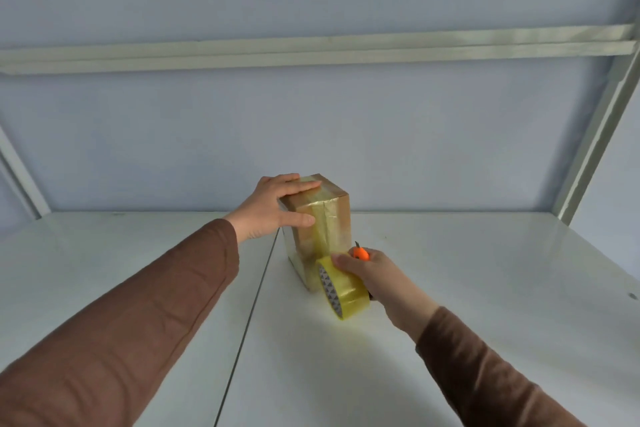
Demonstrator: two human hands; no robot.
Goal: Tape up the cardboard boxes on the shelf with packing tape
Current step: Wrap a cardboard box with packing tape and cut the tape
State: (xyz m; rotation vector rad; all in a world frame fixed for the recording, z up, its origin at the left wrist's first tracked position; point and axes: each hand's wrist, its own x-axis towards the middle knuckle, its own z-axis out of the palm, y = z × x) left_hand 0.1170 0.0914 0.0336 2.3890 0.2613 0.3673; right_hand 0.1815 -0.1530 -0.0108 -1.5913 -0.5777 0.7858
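A small cardboard box (325, 218) stands upright on the white shelf (467, 270), with shiny yellowish tape over its top and down its near face. My left hand (277, 206) rests on the box's top and left side, fingers on top and thumb on the front. My right hand (372, 274) holds a roll of yellowish packing tape (341, 289) against the bottom of the box, with a strip running up the near face. The same hand also grips an orange cutter (361, 253), whose blade tip points up beside the box.
A seam (256, 295) between two shelf panels runs from the box towards me. A pale wall (311, 135) closes the back. The upper shelf's beam (311, 52) crosses overhead, and slanted posts (602, 125) stand at both sides.
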